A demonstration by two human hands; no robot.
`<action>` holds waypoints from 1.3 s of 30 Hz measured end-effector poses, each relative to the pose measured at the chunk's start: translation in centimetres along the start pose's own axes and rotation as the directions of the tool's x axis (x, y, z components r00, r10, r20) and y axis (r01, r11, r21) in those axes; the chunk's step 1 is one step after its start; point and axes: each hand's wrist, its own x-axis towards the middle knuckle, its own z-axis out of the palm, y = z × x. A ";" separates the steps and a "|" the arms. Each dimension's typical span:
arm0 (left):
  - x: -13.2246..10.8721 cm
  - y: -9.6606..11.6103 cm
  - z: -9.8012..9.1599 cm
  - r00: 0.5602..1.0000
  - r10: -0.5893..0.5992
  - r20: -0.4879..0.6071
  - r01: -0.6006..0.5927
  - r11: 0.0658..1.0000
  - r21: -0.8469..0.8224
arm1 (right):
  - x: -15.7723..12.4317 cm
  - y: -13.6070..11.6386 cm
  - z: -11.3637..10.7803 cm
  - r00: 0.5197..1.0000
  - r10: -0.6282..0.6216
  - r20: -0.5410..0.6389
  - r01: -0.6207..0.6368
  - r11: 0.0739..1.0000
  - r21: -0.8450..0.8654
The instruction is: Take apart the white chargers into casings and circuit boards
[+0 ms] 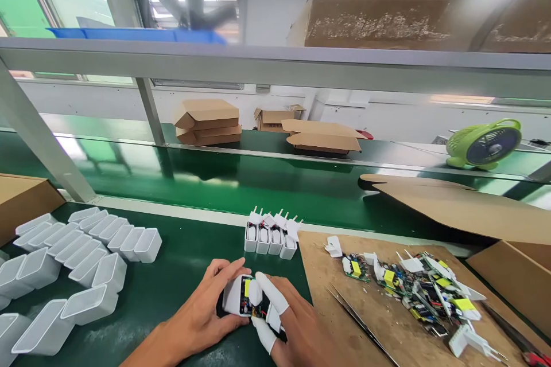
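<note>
My left hand point(215, 304) is closed round a white plastic charger housing point(232, 296) at the front of the green mat. Inside its opening a circuit board point(246, 293) with a yellow part shows. My right hand point(293, 315), with white finger cots on thumb and index finger, grips a white cap piece point(272, 316) at the housing's open end. The cap is partly hidden by the fingers. Just beyond the hands stand several white chargers point(270, 238) in a row, their plug caps with metal pins lying loosely on top.
Rows of empty white housings point(88, 241) fill the left. On a brown board point(318, 258) at right lie tweezers point(361, 321) and a heap of circuit boards point(426, 287) with plug caps. Cardboard boxes point(516, 275) flank the bench; a metal shelf beam point(275, 66) crosses above.
</note>
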 end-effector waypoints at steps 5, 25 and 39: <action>0.0 0.0 0.3 0.998 0.055 -0.004 -0.055 0.998 0.045 | 0.1 0.0 -0.6 0.996 -0.081 -0.038 0.077 0.992 -0.096; 0.4 -0.1 0.3 0.989 -0.146 0.019 0.145 0.943 -0.299 | 0.1 1.2 -0.2 0.994 0.086 0.060 -0.094 0.986 0.135; 0.7 1.4 -1.1 0.987 -0.153 0.048 0.159 0.892 -0.422 | 1.1 1.5 1.5 0.998 -0.058 -0.026 0.061 0.985 0.162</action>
